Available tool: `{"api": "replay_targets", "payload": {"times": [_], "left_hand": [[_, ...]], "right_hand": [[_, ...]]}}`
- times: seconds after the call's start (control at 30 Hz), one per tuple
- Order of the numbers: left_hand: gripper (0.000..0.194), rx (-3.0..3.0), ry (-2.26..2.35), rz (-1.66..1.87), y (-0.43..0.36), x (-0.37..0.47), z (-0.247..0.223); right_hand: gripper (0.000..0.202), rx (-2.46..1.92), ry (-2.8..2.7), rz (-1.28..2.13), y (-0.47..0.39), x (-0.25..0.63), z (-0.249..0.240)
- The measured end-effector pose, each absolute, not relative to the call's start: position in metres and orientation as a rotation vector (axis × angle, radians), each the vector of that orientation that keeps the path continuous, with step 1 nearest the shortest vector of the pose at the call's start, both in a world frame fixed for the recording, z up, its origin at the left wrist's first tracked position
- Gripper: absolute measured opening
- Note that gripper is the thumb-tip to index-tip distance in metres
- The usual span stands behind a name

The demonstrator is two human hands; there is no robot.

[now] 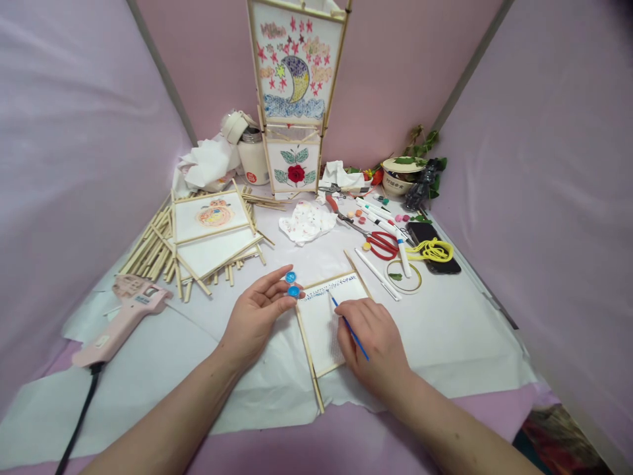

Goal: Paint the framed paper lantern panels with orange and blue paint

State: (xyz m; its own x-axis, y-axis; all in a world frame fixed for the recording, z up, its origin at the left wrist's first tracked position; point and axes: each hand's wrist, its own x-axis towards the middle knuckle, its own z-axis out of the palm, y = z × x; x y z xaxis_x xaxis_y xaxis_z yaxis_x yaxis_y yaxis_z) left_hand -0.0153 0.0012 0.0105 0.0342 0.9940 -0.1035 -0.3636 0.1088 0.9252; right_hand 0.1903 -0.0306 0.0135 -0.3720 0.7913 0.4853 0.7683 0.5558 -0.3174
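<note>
Pale sheeting covers our surface (459, 343). Our right hand (376, 336) pinches a thin blue paintbrush (361, 347), slanting up and left to dots on a white sheet in a wooden stick frame (316, 336). Left of its tip, our left hand (250, 323) holds a small open blue paint pot (293, 291). Our right hand hides the sheet's near right part; we can't tell if the tip touches.

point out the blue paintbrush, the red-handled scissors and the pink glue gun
blue paintbrush (352, 328): head view, on the handle
red-handled scissors (383, 253): head view, on the handle loops
pink glue gun (113, 334): head view, on the grip
</note>
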Motion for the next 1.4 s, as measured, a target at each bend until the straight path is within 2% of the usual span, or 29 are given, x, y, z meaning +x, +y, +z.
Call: {"api": "replay_targets", "payload": {"times": [0.27, 0.6, 0.93, 1.2, 1.4], "left_hand": [[0.051, 0.841, 0.989, 1.267, 0.001, -0.016, 0.01], [0.051, 0.844, 0.98, 1.259, 0.001, -0.015, 0.01], [0.051, 0.852, 0.97, 1.251, 0.001, -0.016, 0.009], [0.053, 0.873, 0.983, 1.241, 0.001, -0.017, 0.008], [0.053, 0.927, 0.979, 1.221, -0.001, -0.016, 0.007]], "right_hand": [[0.012, -1.358, -2.098, -0.104, -0.026, 0.203, 0.015], [0.013, -1.212, -2.121, 0.17, -0.033, 0.193, 0.016], [0.011, -1.374, -2.024, -0.026, -0.023, 0.206, 0.018], [0.011, -1.236, -2.088, 0.208, -0.031, 0.195, 0.017], [0.011, -1.301, -1.999, 0.131, -0.027, 0.203, 0.018]]}}
